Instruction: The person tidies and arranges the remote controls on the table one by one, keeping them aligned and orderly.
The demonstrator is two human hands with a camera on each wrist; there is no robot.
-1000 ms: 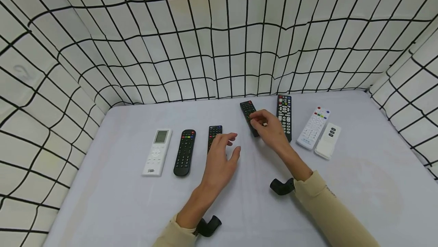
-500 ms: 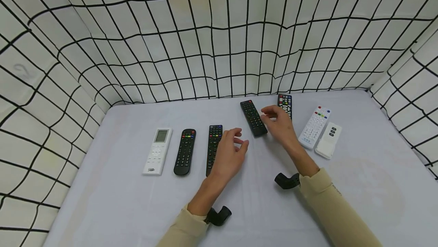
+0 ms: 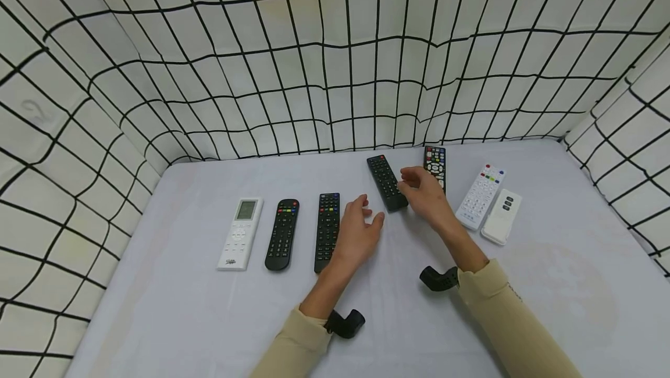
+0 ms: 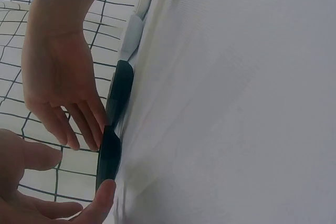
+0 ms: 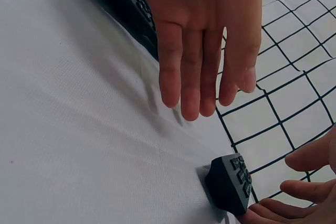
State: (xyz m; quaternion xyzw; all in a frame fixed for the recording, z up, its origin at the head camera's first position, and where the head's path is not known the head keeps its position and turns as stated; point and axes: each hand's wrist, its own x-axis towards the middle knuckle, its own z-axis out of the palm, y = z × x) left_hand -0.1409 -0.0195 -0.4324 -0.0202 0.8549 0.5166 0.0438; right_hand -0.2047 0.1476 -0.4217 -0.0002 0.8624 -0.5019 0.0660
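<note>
My left hand (image 3: 356,235) hovers just right of a long black remote control (image 3: 327,227), its fingers loosely extended and thumb apart. Beside the lower right edge of a slanted black remote control (image 3: 386,183), my right hand (image 3: 426,195) has loosely bent fingers. That hand covers the lower part of a black remote with white buttons (image 3: 435,170). In the right wrist view, the right hand's fingers (image 5: 278,208) are right at the end of the slanted remote (image 5: 229,184), and the left hand's palm (image 5: 194,9) faces the camera. Neither hand grips anything.
On the left lie a white remote with a display (image 3: 241,235) and a rounded black remote (image 3: 282,235). A white remote with coloured buttons (image 3: 478,198) and a small white remote (image 3: 501,216) lie at right. Black netting (image 3: 345,84) rises behind the white cloth (image 3: 398,337).
My right hand has moved right, off the slanted remote to beside it, covering part of the white-buttoned remote. My left hand has drifted right, uncovering most of the long black remote.
</note>
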